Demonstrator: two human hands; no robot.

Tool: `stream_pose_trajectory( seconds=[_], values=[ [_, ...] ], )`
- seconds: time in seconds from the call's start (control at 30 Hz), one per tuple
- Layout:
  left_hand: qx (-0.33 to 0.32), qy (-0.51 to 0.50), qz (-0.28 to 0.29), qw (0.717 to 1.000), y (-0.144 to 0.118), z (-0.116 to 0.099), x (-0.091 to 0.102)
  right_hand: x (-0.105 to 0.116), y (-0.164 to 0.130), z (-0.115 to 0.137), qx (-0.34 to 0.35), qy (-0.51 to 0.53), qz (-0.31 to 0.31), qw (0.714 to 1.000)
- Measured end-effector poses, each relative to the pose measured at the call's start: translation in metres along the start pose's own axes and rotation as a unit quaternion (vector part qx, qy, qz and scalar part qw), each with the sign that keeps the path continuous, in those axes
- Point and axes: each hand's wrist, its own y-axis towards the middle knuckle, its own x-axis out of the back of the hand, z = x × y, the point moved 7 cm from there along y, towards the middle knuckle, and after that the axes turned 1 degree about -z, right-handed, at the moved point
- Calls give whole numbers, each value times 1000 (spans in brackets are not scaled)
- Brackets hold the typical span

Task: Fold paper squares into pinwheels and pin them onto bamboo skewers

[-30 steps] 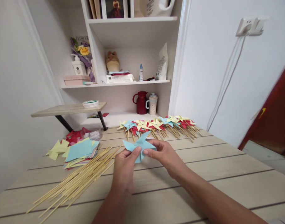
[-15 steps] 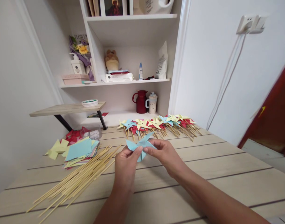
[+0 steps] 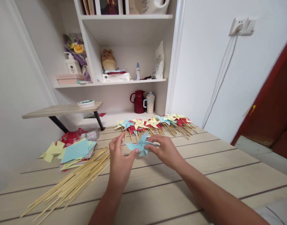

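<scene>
A light blue paper pinwheel [image 3: 141, 145] is held above the middle of the table, its blades folded in toward the centre. My right hand [image 3: 165, 151] pinches it between thumb and fingers at its right side. Beside its left blade is my left hand [image 3: 121, 161], fingers spread from the thumb, with the thumb tip at the paper's lower edge. Wooden sticks [image 3: 73, 181] lie in a loose bundle to the left of my left hand. Behind the hands, finished pinwheels on sticks [image 3: 152, 123] in yellow, blue and red lie in a row.
Stacked coloured paper squares [image 3: 75, 151] lie at the left, with a yellow folded pinwheel [image 3: 53, 151] and red ones [image 3: 71, 137] near a clear plastic box [image 3: 93, 134]. A small raised stand [image 3: 61, 110] is behind them. A red jug [image 3: 139, 101] and a cup [image 3: 150, 103] stand at the back.
My left hand has loosened its pinch and spread its fingers away from the blue pinwheel. My right hand keeps hold of it. The view has shifted slightly to the right.
</scene>
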Motion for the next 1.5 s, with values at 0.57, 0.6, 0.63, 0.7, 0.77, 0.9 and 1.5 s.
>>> stream_pose_trajectory(
  seconds=[0.57,0.6,0.63,0.7,0.77,0.9,1.5],
  values=[
    [-81,92,33,992,-5,-17,-11,-7,-7,18,108,-104,50,987],
    [-79,74,31,994,-5,-16,-10,-7,-7,18,109,-103,51,987],
    [-76,61,28,995,-5,-16,-10,-7,-7,18,109,-102,52,987],
    [-73,48,23,996,-5,-16,-9,-8,-7,19,110,-100,54,987],
    [-76,49,30,995,-5,-17,-10,-8,-8,19,110,-101,55,987],
    [-46,30,55,997,-4,-10,-12,-7,-7,19,97,-94,45,990],
    [279,-258,-35,924,3,56,2,22,11,-49,-87,141,-114,980]
  ],
)
